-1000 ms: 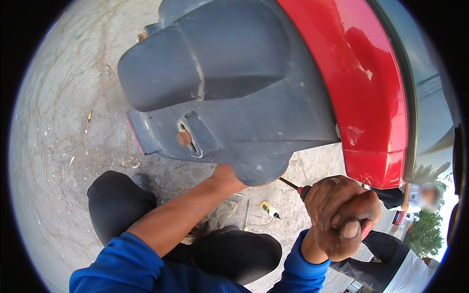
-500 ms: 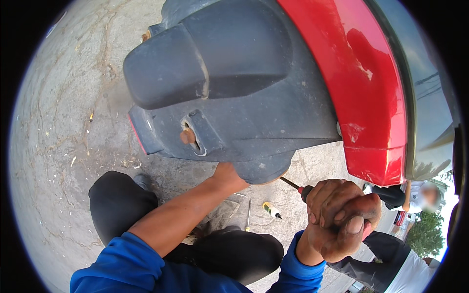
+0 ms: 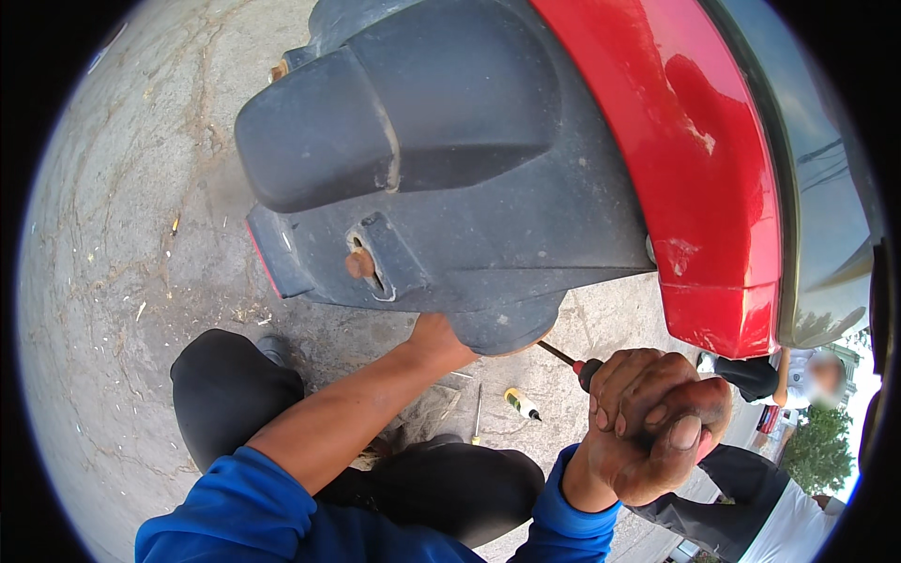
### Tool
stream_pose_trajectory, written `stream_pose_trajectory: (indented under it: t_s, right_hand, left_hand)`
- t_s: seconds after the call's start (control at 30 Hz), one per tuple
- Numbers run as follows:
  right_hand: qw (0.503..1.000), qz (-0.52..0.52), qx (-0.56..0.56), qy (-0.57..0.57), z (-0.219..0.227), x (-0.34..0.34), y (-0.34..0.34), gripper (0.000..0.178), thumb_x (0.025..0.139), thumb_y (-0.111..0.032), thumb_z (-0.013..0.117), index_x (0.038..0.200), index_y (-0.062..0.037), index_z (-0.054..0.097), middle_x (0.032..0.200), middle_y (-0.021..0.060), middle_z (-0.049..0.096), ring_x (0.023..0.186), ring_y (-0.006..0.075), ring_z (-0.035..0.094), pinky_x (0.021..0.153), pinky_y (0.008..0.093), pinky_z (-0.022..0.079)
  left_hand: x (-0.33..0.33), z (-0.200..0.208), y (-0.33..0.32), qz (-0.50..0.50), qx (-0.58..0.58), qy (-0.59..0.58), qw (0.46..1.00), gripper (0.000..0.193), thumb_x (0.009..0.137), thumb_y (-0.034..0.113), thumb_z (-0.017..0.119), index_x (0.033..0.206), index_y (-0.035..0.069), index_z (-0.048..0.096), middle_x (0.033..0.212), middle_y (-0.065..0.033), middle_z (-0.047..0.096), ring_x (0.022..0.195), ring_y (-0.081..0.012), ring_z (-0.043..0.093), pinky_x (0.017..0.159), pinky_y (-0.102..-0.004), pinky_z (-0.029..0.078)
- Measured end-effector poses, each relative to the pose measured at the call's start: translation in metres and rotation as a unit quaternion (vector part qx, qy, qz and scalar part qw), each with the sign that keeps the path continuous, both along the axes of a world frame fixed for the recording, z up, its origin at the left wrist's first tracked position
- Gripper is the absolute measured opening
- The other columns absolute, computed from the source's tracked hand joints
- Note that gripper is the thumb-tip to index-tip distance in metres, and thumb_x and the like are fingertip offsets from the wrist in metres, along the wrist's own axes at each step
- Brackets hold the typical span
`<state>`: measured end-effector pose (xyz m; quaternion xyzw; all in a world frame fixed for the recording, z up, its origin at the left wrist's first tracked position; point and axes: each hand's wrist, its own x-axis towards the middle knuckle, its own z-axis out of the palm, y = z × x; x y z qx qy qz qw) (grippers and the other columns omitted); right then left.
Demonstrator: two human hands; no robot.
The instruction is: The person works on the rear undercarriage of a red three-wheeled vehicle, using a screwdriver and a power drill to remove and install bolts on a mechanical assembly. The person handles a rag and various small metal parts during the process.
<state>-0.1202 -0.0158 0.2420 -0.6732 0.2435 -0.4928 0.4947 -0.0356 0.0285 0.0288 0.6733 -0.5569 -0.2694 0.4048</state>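
Note:
My right hand (image 3: pixel 657 422), dark with grime, is closed around the red and black handle of a screwdriver (image 3: pixel 589 373). The thin shaft runs up and left to the lower edge of a dark grey plastic rear fender (image 3: pixel 441 244), where its tip is hidden. From the lower left my left forearm (image 3: pixel 366 403) reaches under that same edge, and the fender covers my left hand and its fingers. A rusty bolt head (image 3: pixel 359 264) shows in a slot of the fender. Red bodywork (image 3: pixel 690 159) with a smoky lens (image 3: pixel 826 188) adjoins it on the right.
Beneath the fender, a small bottle (image 3: pixel 519 403) with a black cap and another slim screwdriver (image 3: pixel 478 418) lie on the cracked concrete ground (image 3: pixel 122 272). My bent knees (image 3: pixel 235 394) are close below. Other people, one in dark trousers (image 3: pixel 723 497), are at the right.
My right hand and the screwdriver have shifted very slightly, with the grip kept. The left forearm and the fender look the same.

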Motion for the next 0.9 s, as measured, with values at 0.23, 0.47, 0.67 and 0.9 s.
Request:
stream_pose_trajectory:
  t_s: [0.23, 0.47, 0.67, 0.9]
  right_hand:
    - [1.0, 0.013, -0.017, 0.017, 0.0, -0.003, -0.002, 0.039, 0.101, -0.034, 0.064, 0.083, -0.0051, 0.045, 0.058, 0.0084, 0.046, 0.042, 0.013, 0.041, 0.038, 0.0279, 0.035]
    - [0.997, 0.042, -0.056, 0.04, -0.002, -0.004, -0.006, 0.03, 0.105, -0.032, 0.053, 0.086, -0.0091, 0.045, 0.058, 0.0065, 0.044, 0.039, 0.0124, 0.041, 0.038, 0.026, 0.036]
    - [1.0, -0.014, 0.002, 0.001, 0.0, -0.001, 0.002, 0.045, 0.099, -0.035, 0.07, 0.081, -0.003, 0.045, 0.057, 0.0096, 0.047, 0.043, 0.0138, 0.042, 0.038, 0.0291, 0.035]
    - [1.0, -0.018, 0.013, -0.003, 0.001, -0.001, 0.002, 0.046, 0.098, -0.036, 0.071, 0.08, -0.0032, 0.045, 0.056, 0.0091, 0.046, 0.042, 0.0135, 0.041, 0.038, 0.0291, 0.034]
  left_hand:
    - [-0.011, -0.019, -0.001, 0.023, -0.014, -0.064, 0.998, 0.045, 0.089, 0.036, 0.073, 0.122, 0.007, 0.069, 0.115, -0.013, 0.07, 0.105, -0.0308, 0.069, 0.089, -0.0449, 0.055]
    - [-0.011, -0.022, -0.001, 0.037, -0.051, -0.111, 0.992, 0.045, 0.089, 0.039, 0.071, 0.121, 0.007, 0.071, 0.115, -0.0112, 0.071, 0.101, -0.0296, 0.07, 0.086, -0.0442, 0.057]
    - [-0.012, -0.024, 0.0, 0.02, -0.02, -0.099, 0.995, 0.05, 0.089, 0.043, 0.071, 0.126, 0.008, 0.068, 0.119, -0.013, 0.07, 0.107, -0.0322, 0.068, 0.092, -0.0467, 0.055]
    - [-0.015, -0.025, -0.001, 0.019, 0.005, -0.067, 0.998, 0.052, 0.088, 0.045, 0.072, 0.124, 0.008, 0.067, 0.118, -0.015, 0.069, 0.107, -0.0351, 0.067, 0.092, -0.0478, 0.054]
